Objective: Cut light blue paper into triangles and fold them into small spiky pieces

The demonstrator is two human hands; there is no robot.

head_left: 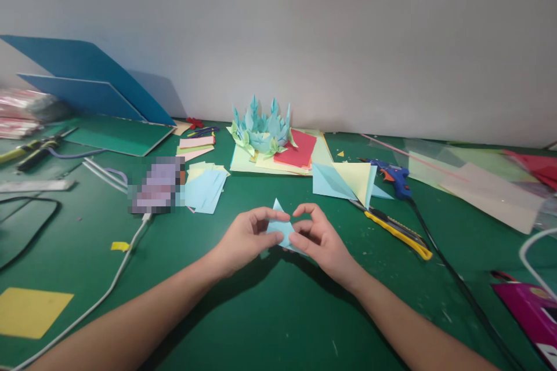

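Both forearms reach in from 6 o'clock over the green table (278,313), and the 2 hands meet near its middle. Left hand (246,237) and right hand (319,240) are each closed in a pinch, thumb against fingers, on 1 small light-blue paper piece (281,226), held just above the table with a pointed tip standing up toward 12 o'clock. It looks to me like a crease being pressed in; a clean fold calls for the edges kept matched and firm pressure along the line. At 12 o'clock from the hands sits a blue paper crown (261,127) on pale sheets beside a red sheet (298,151). At 1 o'clock lies a folded yellow-and-blue sheet (348,179), with a yellow utility knife (398,233) at 3 o'clock and a blue glue gun (394,177) at 2 o'clock. A stack of pale blue sheets (204,188) lies at 10 o'clock, a white cable (108,284) runs at 8 o'clock, and a yellow square (32,312) beyond it. Blue boards (87,78) lean on the plain grey wall (348,40) at the far left.
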